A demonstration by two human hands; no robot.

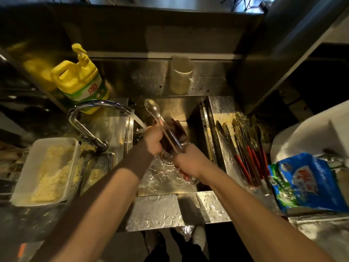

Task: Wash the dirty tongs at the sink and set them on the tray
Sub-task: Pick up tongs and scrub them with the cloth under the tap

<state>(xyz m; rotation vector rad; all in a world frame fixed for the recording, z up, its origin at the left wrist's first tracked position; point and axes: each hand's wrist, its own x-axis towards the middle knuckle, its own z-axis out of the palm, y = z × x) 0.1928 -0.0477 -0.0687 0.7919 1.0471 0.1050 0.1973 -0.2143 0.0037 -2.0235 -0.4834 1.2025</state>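
Both hands hold one pair of tongs (158, 118) over the sink (196, 110), with its spoon end pointing up and away. The left hand (154, 139) is wrapped around the middle, right by the water from the tap (98, 108), maybe pressing a dark scrubber on it. The right hand (188, 161) grips the bottom end, and more dirty tongs (243, 148) lie on the tray (222, 106) beside the sink.

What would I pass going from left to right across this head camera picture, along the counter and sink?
White rectangular tray of pale noodles → curved chrome faucet → person's left hand → shiny metal tongs being washed → person's right hand → pile of dirty red-handled tongs → blue and green plastic bag.
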